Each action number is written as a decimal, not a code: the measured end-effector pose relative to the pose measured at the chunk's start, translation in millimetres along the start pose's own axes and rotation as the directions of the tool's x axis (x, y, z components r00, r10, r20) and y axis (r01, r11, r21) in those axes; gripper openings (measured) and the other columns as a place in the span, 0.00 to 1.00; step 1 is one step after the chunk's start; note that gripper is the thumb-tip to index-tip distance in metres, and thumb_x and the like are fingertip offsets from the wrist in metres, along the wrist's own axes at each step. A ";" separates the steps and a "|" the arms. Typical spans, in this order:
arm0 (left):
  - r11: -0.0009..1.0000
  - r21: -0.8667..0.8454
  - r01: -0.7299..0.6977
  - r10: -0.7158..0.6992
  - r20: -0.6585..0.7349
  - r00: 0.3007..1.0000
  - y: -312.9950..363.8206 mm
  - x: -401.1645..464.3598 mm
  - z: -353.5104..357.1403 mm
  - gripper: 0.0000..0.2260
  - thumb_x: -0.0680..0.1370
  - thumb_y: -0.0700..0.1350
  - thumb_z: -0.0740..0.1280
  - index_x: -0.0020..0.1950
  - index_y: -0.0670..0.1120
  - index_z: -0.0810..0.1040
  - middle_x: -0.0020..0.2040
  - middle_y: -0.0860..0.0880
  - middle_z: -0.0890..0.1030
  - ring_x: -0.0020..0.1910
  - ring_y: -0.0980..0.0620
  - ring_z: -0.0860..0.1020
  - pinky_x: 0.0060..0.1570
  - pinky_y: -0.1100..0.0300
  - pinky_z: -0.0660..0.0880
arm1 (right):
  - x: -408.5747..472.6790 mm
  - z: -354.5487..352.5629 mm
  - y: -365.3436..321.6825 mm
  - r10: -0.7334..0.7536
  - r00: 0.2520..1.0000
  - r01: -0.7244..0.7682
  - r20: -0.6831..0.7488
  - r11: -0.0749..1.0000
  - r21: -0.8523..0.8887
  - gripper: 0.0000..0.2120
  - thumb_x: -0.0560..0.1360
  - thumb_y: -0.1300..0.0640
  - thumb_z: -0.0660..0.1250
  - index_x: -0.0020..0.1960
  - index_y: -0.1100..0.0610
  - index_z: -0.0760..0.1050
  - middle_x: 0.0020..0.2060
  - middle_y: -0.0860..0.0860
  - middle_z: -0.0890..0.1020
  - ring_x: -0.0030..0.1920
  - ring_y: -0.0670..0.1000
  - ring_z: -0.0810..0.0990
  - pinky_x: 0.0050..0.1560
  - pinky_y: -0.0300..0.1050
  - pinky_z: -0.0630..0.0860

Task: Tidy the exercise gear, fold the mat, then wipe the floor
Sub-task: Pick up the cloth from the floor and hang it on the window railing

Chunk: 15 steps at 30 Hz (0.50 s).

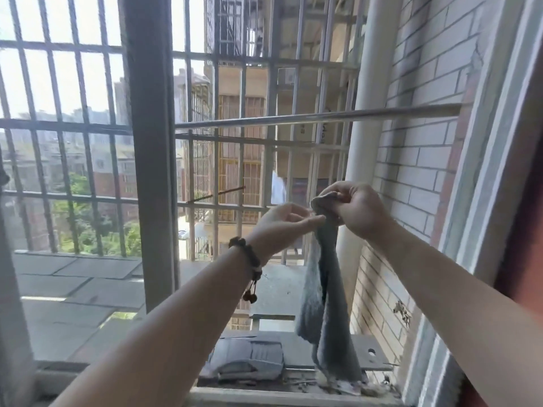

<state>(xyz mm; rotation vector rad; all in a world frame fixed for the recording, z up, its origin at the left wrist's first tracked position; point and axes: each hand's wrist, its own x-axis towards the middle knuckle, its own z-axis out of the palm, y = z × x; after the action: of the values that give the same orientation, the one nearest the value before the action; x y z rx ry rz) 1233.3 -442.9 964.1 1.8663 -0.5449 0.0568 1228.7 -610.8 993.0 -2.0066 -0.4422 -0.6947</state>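
You stand at the barred window, not the floor. Your right hand [357, 208] pinches the top of the grey cloth [326, 312]; it hangs down to the sill [264, 396]. Left hand [282, 223] open, fingertips at the cloth. Likely fetching the wiping cloth; next, carry it to the floor. No writing readable.
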 end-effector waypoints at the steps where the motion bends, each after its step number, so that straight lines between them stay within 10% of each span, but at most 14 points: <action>1: 1.000 0.011 -0.008 0.008 0.007 1.000 -0.8 -0.9 4.9 0.19 0.71 0.55 0.72 0.55 0.45 0.76 0.50 0.48 0.81 0.49 0.52 0.79 0.46 0.63 0.76 | 2.5 -2.5 -3.5 0.002 1.000 -0.002 0.029 1.000 -0.011 0.02 0.73 0.64 0.69 0.45 0.61 0.81 0.36 0.55 0.83 0.34 0.49 0.81 0.34 0.45 0.81; 6: 0.994 0.090 -0.058 0.060 -0.025 0.998 -6.0 4.1 28.2 0.03 0.71 0.37 0.69 0.41 0.41 0.76 0.37 0.48 0.78 0.36 0.52 0.77 0.39 0.58 0.80 | 8.4 -16.9 -14.5 -0.001 0.998 0.006 0.060 0.997 -0.080 0.03 0.73 0.67 0.69 0.43 0.62 0.81 0.35 0.58 0.82 0.32 0.52 0.79 0.30 0.44 0.77; 9: 0.980 0.198 -0.007 0.012 -0.026 1.000 -22.4 9.5 33.0 0.09 0.72 0.34 0.66 0.33 0.45 0.74 0.33 0.50 0.76 0.32 0.55 0.75 0.29 0.66 0.72 | 8.7 -32.6 -19.8 0.013 1.000 -0.011 0.028 0.996 -0.088 0.04 0.73 0.68 0.68 0.43 0.63 0.80 0.34 0.59 0.81 0.30 0.50 0.79 0.29 0.43 0.78; 15: 0.942 0.336 -0.006 -0.022 0.079 0.997 -67.1 14.3 14.2 0.04 0.74 0.41 0.70 0.39 0.44 0.82 0.36 0.51 0.82 0.36 0.59 0.79 0.40 0.66 0.77 | 12.2 -72.5 -24.9 0.076 0.995 -0.080 -0.065 0.994 -0.071 0.04 0.75 0.68 0.66 0.44 0.63 0.79 0.34 0.56 0.79 0.30 0.48 0.78 0.30 0.42 0.79</action>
<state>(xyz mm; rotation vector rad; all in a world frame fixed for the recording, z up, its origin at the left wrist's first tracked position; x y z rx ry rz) 1269.4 -443.3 904.0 2.2123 -0.6134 0.0720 1202.9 -660.9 1046.4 -2.0533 -0.3035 -0.7322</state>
